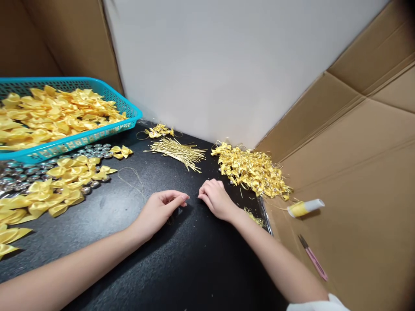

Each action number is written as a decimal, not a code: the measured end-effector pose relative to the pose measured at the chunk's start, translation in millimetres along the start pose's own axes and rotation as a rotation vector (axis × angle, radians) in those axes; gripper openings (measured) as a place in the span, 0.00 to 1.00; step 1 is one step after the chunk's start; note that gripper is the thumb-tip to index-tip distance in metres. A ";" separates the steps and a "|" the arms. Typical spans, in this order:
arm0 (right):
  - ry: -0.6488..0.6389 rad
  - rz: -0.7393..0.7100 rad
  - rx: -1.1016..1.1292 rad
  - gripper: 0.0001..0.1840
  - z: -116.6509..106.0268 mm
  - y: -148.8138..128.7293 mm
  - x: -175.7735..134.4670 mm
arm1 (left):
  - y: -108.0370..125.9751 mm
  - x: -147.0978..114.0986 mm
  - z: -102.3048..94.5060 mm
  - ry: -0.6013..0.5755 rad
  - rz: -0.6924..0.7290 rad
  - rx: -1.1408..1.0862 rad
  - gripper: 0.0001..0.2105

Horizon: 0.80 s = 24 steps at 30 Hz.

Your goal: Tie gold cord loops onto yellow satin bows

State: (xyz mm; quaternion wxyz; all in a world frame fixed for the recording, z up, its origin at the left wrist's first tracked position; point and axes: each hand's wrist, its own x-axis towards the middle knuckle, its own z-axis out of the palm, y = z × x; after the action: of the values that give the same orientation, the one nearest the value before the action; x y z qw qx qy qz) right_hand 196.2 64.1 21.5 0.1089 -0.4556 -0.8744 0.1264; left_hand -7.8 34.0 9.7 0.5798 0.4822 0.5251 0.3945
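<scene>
My left hand (pixel 164 209) hovers low over the middle of the black table, thumb and fingertips pinched together on a thin gold cord. A long loop of fine cord (pixel 140 181) trails from behind this hand toward the upper left. Just across a small gap, my right hand (pixel 216 199) has its fingers curled and pressed together; whatever they may hold is too small or hidden. Beyond both hands lies a bundle of cut gold cords (pixel 178 152). Close to my right hand is a heap of small yellow bows with silver beads and cord loops (pixel 254 170).
A turquoise basket (pixel 86 139) of yellow ribbon bows stands at the left. Loose bows (pixel 69 175) and silver beads (pixel 27 175) lie before it. More corded bows (pixel 158 130) sit at the back. Right, on cardboard, are a white tube (pixel 313 205) and pink-handled tool (pixel 314 261).
</scene>
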 end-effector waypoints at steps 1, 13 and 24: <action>0.023 0.012 0.021 0.06 -1.7 -1.9 0.4 | 0.4 -0.7 0.4 0.006 0.004 -0.003 0.18; 0.202 0.213 0.283 0.02 12.7 -24.6 9.2 | 6.4 8.3 -6.1 0.253 0.065 -0.208 0.16; -0.061 0.029 -0.013 0.13 8.0 -74.4 60.4 | 45.5 32.2 -61.6 0.559 0.246 -0.424 0.11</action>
State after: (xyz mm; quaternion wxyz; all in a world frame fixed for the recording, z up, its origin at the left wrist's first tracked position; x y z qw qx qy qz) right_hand 102.7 71.8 42.3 0.0775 -0.4650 -0.8713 0.1363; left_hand -62.1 84.1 47.6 0.4493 0.2843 0.5079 0.6778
